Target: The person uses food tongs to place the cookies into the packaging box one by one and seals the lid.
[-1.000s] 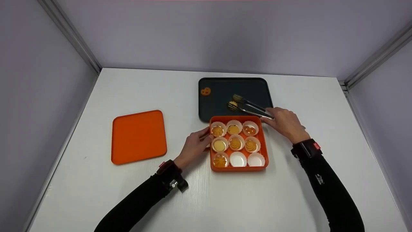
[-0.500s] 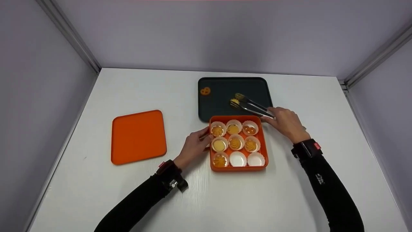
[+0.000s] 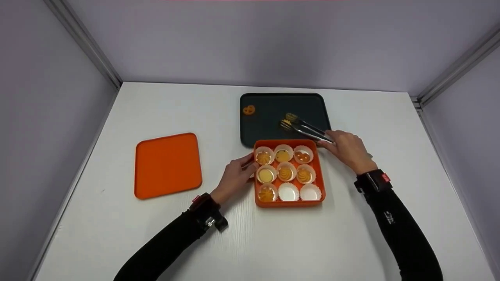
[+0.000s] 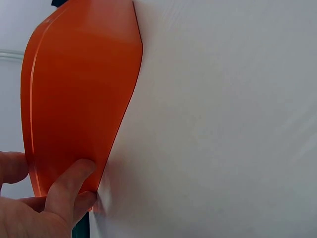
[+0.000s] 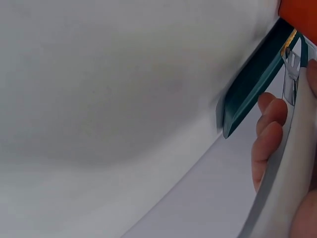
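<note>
My left hand (image 3: 235, 175) touches the left wall of a square orange box (image 3: 290, 204); in the left wrist view its fingertips rest against the outer wall (image 4: 84, 84). Pale paper cups fill the box, several with cookies or a pretzel; two front cups (image 3: 289, 192) (image 3: 311, 192) are empty. My right hand (image 3: 347, 150) grips metal tongs (image 3: 312, 132), their tips over a dark tray (image 3: 261, 130) behind the box. One tip is fork-shaped. A small yellow cookie (image 3: 286, 123) lies between the tips, partly hidden. In the right wrist view, fingers curl along the tongs' handle (image 5: 285, 148).
A small pretzel (image 3: 249, 110) lies at the dark tray's left end. A flat orange lid or tray (image 3: 168, 166) sits to the left on the white table (image 3: 218, 109). Pale walls (image 3: 203, 43) enclose the table at the back and sides.
The tong tips have shifted slightly right and drawn closer together around the yellow cookie. My left hand and the box stay essentially in place.
</note>
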Demonstrator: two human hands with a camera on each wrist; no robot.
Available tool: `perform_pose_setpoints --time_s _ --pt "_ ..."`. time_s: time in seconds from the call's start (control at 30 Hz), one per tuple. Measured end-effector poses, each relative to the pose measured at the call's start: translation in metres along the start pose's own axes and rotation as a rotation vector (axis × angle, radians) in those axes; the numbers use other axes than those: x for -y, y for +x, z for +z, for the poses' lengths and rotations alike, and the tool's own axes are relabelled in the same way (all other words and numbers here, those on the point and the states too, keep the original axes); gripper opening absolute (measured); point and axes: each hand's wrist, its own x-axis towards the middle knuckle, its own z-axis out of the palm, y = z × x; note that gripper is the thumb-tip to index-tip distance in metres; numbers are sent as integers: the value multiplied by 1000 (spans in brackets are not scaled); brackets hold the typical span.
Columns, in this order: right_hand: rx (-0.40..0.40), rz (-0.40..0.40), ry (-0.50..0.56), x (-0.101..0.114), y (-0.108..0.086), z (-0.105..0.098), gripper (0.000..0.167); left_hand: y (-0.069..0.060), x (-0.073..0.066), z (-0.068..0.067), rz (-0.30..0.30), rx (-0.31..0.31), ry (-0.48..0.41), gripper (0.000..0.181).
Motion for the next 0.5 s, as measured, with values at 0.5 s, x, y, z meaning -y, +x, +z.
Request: perform_pose_setpoints --time_s 0.5 --pt "-40 6 7 2 -18 -18 54 -1 -1 0 -9 -4 -1 55"
